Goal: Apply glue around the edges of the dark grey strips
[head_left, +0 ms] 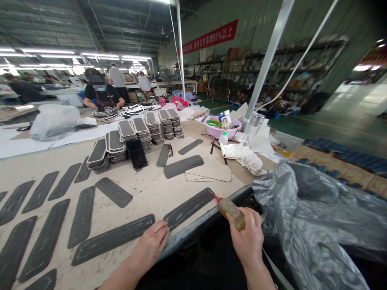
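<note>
The biggest thing before me is the table (159, 189), with a crumpled grey plastic sheet (302, 209) heaped just beyond its near edge on the right. Past the far edge, a co-worker (102, 94) sits with both hands at a pile of pieces. A row of card stacks (140, 131) stands toward the far edge, and a lilac basin (222, 129) of odds and ends sits near the far right corner. Loose dark strips (45, 241) with shiny lines spread toward the left edge. The strip I am working on (190, 209) lies along the near edge, glossy on top. My left hand (150, 243) has its fingertips bunched on that strip's left end; I cannot tell whether I am pinching it or only pressing. My right hand (248, 235) is wrapped firmly around a squeeze bottle (231, 212), tilted over the near edge. A black phone (137, 154) leans against the stacks. Smallest is the bottle's red nozzle (216, 197), its tip at the strip's right end; whether it touches I cannot tell.
</note>
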`<state>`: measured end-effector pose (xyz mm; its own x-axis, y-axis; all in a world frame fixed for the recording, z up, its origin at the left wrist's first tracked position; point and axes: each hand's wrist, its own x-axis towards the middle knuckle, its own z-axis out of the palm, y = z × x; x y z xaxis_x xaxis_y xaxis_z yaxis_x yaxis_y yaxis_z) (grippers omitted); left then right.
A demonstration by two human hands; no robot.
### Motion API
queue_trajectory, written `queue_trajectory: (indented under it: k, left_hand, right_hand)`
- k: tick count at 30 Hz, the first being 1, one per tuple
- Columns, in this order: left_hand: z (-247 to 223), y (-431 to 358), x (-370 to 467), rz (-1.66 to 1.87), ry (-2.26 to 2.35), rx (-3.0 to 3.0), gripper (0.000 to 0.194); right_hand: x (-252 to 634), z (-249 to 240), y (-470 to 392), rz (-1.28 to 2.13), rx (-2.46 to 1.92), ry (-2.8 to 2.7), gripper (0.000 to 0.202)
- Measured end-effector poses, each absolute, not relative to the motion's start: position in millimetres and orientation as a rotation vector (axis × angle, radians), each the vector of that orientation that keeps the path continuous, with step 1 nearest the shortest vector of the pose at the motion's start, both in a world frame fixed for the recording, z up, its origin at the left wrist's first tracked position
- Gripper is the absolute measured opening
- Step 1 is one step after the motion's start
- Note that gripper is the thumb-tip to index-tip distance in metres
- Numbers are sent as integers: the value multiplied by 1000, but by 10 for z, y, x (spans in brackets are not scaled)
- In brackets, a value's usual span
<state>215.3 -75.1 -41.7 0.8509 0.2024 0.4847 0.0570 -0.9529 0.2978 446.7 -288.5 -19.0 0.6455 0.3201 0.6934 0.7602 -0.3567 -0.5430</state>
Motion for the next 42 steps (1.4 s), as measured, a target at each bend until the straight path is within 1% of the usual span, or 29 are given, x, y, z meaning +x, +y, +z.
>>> queue_trajectory:
  k: [4, 10, 16, 19, 22, 25, 28, 31, 33, 35, 36, 38, 42]
  left_hand:
    - [-469, -763, 2157, 797, 222, 2771, 16]
    - [-473, -775, 2173, 799, 229, 2771, 17]
    - [-492, -765, 2162, 792, 243, 2787, 16]
    - [-482, -768, 2167, 767, 272, 2745, 15]
    - [-443, -782, 2179, 747, 289, 2688, 14]
    - [-311, -756, 2210, 682, 337, 2650, 16]
    - [7, -603, 2301, 626, 415, 2644, 19]
    - [529, -282, 2501, 490, 543, 2674, 17]
    - [934, -8, 2718, 299, 711, 2654, 13]
    - [1327, 262, 3008, 136, 863, 2547, 12]
    - [1508, 381, 3177, 109, 923, 2486, 12]
    - [1829, 564, 3548, 169, 974, 2410, 13]
    - [2297, 711, 4304, 486, 987, 2433, 9]
  right_hand:
    - [4330, -170, -2929, -523, -1908, -894, 21]
    - [4167, -169, -2877, -267, -1825, -977, 17]
    - [4322, -198, -2767, -498, -1904, -787, 23]
    - [4283, -206, -2765, -362, -1903, -850, 20]
    - [4180, -204, -2802, -170, -1770, -937, 16]
    - [4157, -208, -2861, -94, -1644, -793, 23]
    - [4238, -216, -2922, 21, -1512, -448, 38]
    - [4325, -202, -2964, 108, -1313, -180, 50]
    - [4350, -181, -2977, 136, -1191, -82, 53]
    - [4349, -164, -2982, 180, -1113, -37, 55]
    - [4343, -161, -2984, 207, -1093, -32, 56]
    - [4322, -161, -2985, 271, -1075, -51, 57]
    - [4265, -138, -2965, 377, -1066, -85, 59]
